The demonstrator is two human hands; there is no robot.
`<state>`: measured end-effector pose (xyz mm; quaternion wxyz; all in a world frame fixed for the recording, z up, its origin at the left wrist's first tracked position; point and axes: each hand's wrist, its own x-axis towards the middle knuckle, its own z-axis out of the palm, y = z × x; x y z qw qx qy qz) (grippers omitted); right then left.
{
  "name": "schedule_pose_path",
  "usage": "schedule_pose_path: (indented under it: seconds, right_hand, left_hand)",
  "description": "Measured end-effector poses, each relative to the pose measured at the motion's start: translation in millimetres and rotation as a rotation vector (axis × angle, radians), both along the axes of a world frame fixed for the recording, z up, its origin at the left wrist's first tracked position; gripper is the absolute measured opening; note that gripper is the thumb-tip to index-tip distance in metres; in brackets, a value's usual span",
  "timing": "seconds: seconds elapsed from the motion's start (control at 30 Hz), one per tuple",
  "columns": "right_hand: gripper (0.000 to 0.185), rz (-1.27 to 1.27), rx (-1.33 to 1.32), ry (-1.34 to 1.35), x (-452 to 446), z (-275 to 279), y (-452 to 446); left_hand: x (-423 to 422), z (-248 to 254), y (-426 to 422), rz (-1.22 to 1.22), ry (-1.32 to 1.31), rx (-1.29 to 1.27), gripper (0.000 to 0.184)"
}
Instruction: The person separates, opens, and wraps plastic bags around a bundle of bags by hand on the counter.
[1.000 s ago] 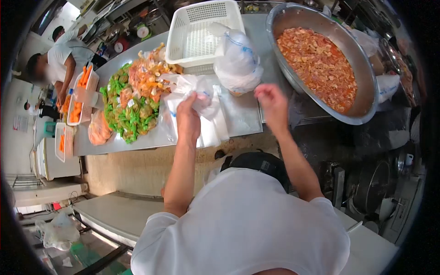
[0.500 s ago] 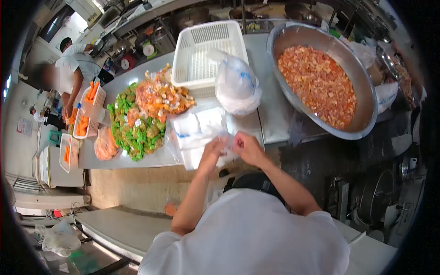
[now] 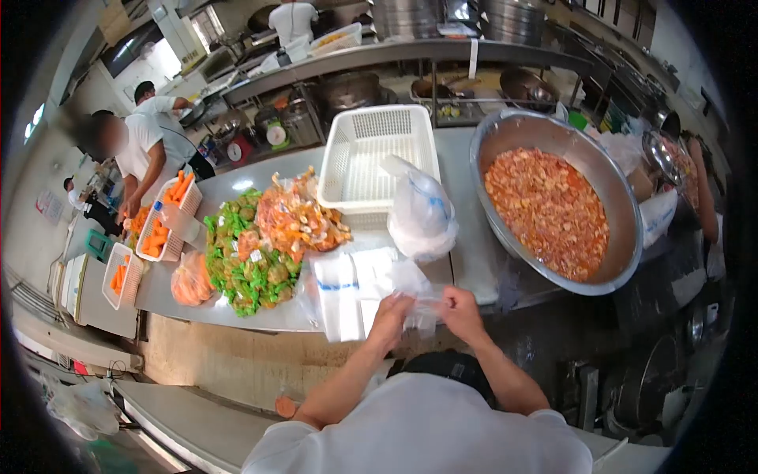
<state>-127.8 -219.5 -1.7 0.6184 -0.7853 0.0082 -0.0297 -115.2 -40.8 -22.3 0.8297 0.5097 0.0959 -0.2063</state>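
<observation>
Between my two hands a thin clear plastic bag point(image 3: 424, 310) is stretched at the table's front edge. My left hand point(image 3: 388, 317) is closed on its left side, and my right hand point(image 3: 462, 313) pinches its right side. Flat white plastic bags point(image 3: 347, 288) with blue print lie just left of my left hand. Behind my hands stands a bulging white bag point(image 3: 422, 217) with blue marks. An empty white plastic basket point(image 3: 377, 158) is beyond it. To the right, a big metal basin point(image 3: 624, 229) holds chopped reddish meat point(image 3: 549, 209).
Green-tied bundles point(image 3: 249, 268) and orange-and-white packets point(image 3: 300, 217) are heaped on the metal table point(image 3: 466, 150). Left of them are a bag of orange pieces point(image 3: 192, 280) and baskets of carrots point(image 3: 170, 217). A co-worker point(image 3: 142, 150) stands at the far left; a metal shelf point(image 3: 410, 51) runs behind.
My hands came together and now pull the clear bag apart between them, slightly right of before. The view has tilted up, showing more of the shelf and kitchen behind.
</observation>
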Motion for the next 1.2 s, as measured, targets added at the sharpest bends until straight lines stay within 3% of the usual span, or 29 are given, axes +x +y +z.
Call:
schedule_pose_path:
  seconds: [0.1,0.2,0.27,0.33,0.37,0.43,0.47,0.5,0.53,0.57,0.6,0.63,0.7,0.73,0.8,0.87,0.97,1.07,1.17,1.2]
  right_hand:
    - [0.025,-0.245,-0.021,-0.053,4,-23,-25]
    - [0.019,-0.347,-0.097,-0.126,17,-15,-39]
    - [0.017,-0.380,-0.010,-0.194,21,-6,-39]
    - [0.018,-0.329,0.500,-0.028,25,26,-51]
    - [0.019,-0.296,0.754,0.053,25,48,-57]
    - [0.018,0.044,0.798,-0.134,16,102,-58]
    - [0.016,0.150,0.669,-0.229,5,133,-55]
    - [0.014,0.257,0.536,-0.327,-2,166,-51]
    - [0.012,0.362,0.398,-0.425,0,188,-47]
    - [0.010,0.368,0.087,-0.496,14,200,-42]
    - [0.008,0.368,-0.227,-0.556,33,213,-40]
    - [0.007,0.366,-0.543,-0.600,48,222,-40]
    - [0.009,0.364,-0.736,-0.492,90,196,-42]
    - [0.008,0.262,-0.765,-0.589,103,154,-45]
    - [0.008,0.043,-0.812,-0.792,128,59,-57]
    - [0.007,0.110,-0.638,-0.558,113,13,-55]
    - [0.009,0.005,-0.501,-0.548,111,3,-43]
    - [0.010,-0.131,-0.610,-0.675,107,-2,-33]
    - [0.012,-0.331,-0.521,-0.817,106,-26,-16]
    - [0.013,-0.280,-0.469,-0.751,113,-31,-21]
  left_hand:
    - [-1,15,7,-0.122,0.076,-0.437,0.025]
    - [-14,50,-7,-0.332,0.064,-0.493,0.028]
    - [-13,29,-3,-0.404,0.070,-0.486,0.036]
    - [-14,18,4,-0.418,0.146,-0.522,0.041]
    - [-12,31,6,-0.405,-0.047,-0.139,0.041]
    - [5,77,13,-0.335,-0.422,0.625,0.042]
    - [33,97,26,-0.477,-0.673,0.634,0.047]
    - [48,133,26,-0.368,-0.842,0.587,0.046]
    - [67,158,23,-0.111,-1.225,0.613,0.037]
    - [85,190,25,0.131,-1.532,0.936,0.025]
    - [106,220,15,0.284,-1.746,1.048,0.016]
    - [127,235,12,0.246,-1.859,1.152,0.014]
    - [178,221,14,-0.292,-1.709,1.326,0.015]
    - [198,197,19,-0.556,-1.605,1.395,0.015]
    - [216,91,27,-0.434,-1.488,1.091,0.017]
    - [189,49,19,-0.175,-1.584,0.900,0.020]
    - [167,31,6,-0.028,-1.423,0.817,0.020]
    - [169,4,20,-0.123,-1.243,0.988,0.019]
    - [152,1,5,0.122,-1.357,0.964,0.020]
    - [145,2,4,0.117,-1.324,1.032,0.019]
